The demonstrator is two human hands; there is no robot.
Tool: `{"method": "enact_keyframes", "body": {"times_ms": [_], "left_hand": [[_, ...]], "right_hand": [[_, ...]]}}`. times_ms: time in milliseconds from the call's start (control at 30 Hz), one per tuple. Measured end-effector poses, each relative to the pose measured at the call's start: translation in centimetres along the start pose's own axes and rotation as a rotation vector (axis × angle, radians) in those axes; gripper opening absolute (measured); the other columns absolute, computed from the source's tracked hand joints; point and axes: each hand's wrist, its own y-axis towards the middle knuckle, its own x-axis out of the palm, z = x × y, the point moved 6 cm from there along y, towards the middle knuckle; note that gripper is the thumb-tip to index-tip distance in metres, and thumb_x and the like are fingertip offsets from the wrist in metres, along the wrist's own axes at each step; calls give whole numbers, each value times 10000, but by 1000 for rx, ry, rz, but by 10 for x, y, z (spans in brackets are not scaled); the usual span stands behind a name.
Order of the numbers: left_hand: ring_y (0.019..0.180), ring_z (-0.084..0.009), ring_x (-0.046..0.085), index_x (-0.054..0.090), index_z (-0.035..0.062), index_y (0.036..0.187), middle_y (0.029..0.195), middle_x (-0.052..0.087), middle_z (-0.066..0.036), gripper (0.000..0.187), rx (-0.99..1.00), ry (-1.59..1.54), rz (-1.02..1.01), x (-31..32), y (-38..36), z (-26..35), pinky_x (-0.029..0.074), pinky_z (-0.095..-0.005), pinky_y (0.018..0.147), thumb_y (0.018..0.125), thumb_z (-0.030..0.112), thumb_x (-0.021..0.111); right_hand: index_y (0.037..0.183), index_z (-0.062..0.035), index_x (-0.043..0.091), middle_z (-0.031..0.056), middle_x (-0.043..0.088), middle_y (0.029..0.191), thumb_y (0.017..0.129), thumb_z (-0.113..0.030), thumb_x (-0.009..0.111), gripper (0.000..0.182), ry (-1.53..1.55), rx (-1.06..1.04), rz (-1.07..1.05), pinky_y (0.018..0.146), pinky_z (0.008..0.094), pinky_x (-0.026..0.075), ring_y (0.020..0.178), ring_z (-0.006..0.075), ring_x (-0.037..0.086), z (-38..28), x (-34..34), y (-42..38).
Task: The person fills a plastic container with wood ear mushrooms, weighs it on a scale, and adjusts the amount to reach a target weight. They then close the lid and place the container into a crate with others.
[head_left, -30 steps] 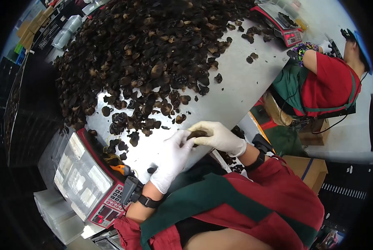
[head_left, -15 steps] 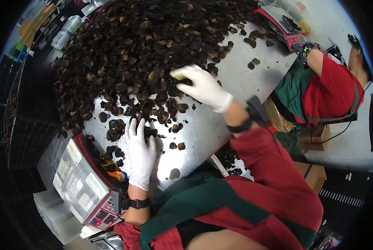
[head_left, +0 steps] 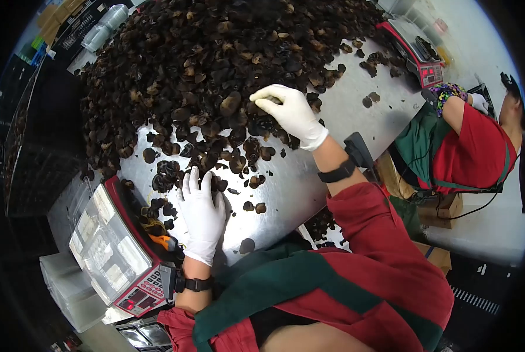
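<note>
A large heap of dark brown, wavy pieces like black fungus (head_left: 203,64) covers the far part of the metal table (head_left: 286,188). My left hand (head_left: 202,214), in a white glove, rests with fingers spread, its fingertips touching a few dark pieces at the heap's near edge. My right hand (head_left: 289,111), gloved too, is over the right part of the heap with thumb and forefinger bent close to each other. Whether anything sits between these fingertips is too small to tell. Loose pieces (head_left: 255,207) lie on the metal between and below my hands.
At the lower left stands a red scale (head_left: 139,293) with clear trays on it and an orange-handled tool (head_left: 164,242) beside it. Stacked clear containers (head_left: 68,290) are left of it. Another scale (head_left: 418,56) and a co-worker in red and green (head_left: 473,141) are at the right.
My right hand has shifted slightly right, and its thumb and forefinger have drawn closer together. My left hand stays by the same pieces. The view has moved a little; a co-worker's gloved hand now shows.
</note>
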Motion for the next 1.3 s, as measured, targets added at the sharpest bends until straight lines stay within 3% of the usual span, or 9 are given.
{"method": "enact_keyframes", "body": {"times_ms": [167, 333, 533, 733, 867, 1000, 1133, 1167, 1300], "left_hand": [[1205, -327, 522, 596, 91, 1156, 1215, 568, -129, 348, 9, 11, 159, -23, 20, 9, 337, -513, 1088, 820, 129, 680], [1069, -291, 596, 625, 89, 1165, 1167, 625, -78, 323, 96, -114, 386, -31, 109, 31, 457, -419, 901, 870, 194, 704], [1160, -324, 556, 722, 101, 1063, 1204, 624, -102, 284, 63, -52, 292, 22, 161, 22, 447, -440, 976, 820, 245, 750], [1133, -312, 584, 714, 44, 927, 1186, 650, -105, 219, 167, -213, 557, -15, 131, 39, 458, -421, 968, 737, 114, 798], [858, -233, 675, 703, 1, 945, 929, 718, -99, 163, 145, -532, 367, -35, 107, 49, 504, -312, 827, 807, 60, 766], [827, -147, 657, 716, -14, 991, 866, 718, -85, 196, 45, -788, 116, -39, 73, 66, 502, -284, 790, 831, 88, 765], [789, -217, 667, 707, -19, 933, 848, 710, -126, 194, 140, -656, -255, -29, 34, 94, 509, -318, 757, 861, 158, 743], [767, -266, 662, 713, 7, 904, 834, 699, -137, 171, 145, -492, -332, -25, 23, 94, 511, -347, 763, 858, 170, 734], [877, -250, 653, 734, 71, 948, 915, 693, -108, 127, 128, -508, -125, -32, 1, 59, 509, -365, 813, 828, 112, 719]], "right_hand": [[1037, -23, 733, 2, 714, 914, 953, -171, 654, 187, 212, 160, -113, 754, 242, 491, 828, 60, 591, 13, -10, -33], [1070, -7, 684, 10, 681, 955, 1017, -225, 580, 247, 397, 282, -280, 852, 242, 473, 926, 74, 591, 13, -9, -72], [1096, -32, 672, 20, 665, 1001, 1036, -230, 540, 245, 739, 480, -191, 818, 267, 518, 930, 98, 612, 21, -16, -104], [1118, -15, 627, 50, 630, 973, 1046, -245, 519, 264, 862, 470, -217, 715, 267, 500, 864, 126, 586, 17, -9, -109], [1120, -10, 606, 49, 612, 1004, 1051, -260, 511, 276, 932, 425, -250, 634, 224, 448, 829, 110, 567, 9, 1, -102], [1178, -28, 589, 27, 637, 1045, 1027, -233, 572, 256, 994, 319, -164, 594, 192, 439, 807, 65, 571, -11, 9, -95], [1102, -17, 660, 33, 663, 1000, 920, -119, 687, 210, 473, 121, -238, 705, 226, 480, 815, 70, 584, -21, 2, -106], [1001, 5, 686, 45, 683, 947, 897, -65, 667, 127, 547, 339, -309, 775, 261, 503, 844, 96, 614, -20, -4, -119], [957, -21, 709, 56, 727, 945, 868, -79, 685, 110, 229, 237, -599, 835, 312, 538, 906, 165, 683, 0, -59, -165]]}}
